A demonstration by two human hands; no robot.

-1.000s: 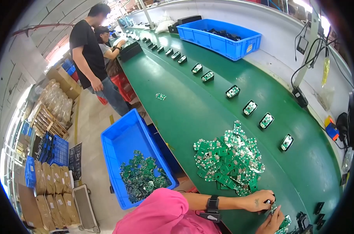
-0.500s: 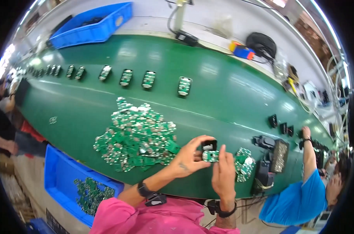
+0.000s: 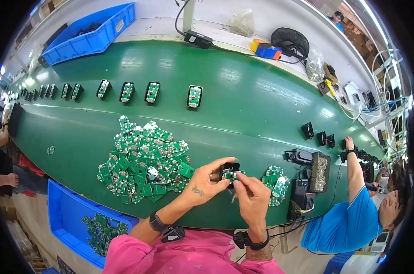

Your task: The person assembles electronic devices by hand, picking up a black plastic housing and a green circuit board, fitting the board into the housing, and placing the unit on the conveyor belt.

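A small black casing (image 3: 230, 170) with a green circuit board (image 3: 232, 175) set against it is held just below the middle of the frame, above the near edge of a green conveyor belt (image 3: 243, 96). The casing is pinched between the thumb and fingers of the left hand (image 3: 204, 185), which is curled around its left side. The board is gripped at its lower right by the thumb and forefinger of the right hand (image 3: 252, 201), the remaining fingers being folded in. A dark watch is worn on each wrist, and pink sleeves are seen at the bottom edge.

A large heap of green circuit boards (image 3: 143, 160) is spread on the belt just left of the hands, and a smaller heap (image 3: 275, 180) lies just to their right. Further right, a black tray of small metal parts (image 3: 320, 165) is placed beside black tools (image 3: 300, 157). A row of black casings fitted with boards (image 3: 150, 92) is lined along the belt in the upper left. A blue bin (image 3: 90, 41) is seen beyond the belt at the upper left, and another blue bin (image 3: 68, 219) holding boards sits below the belt at lower left. At the right edge, a person in a blue shirt (image 3: 339, 226) is seated with one arm stretched onto the belt.
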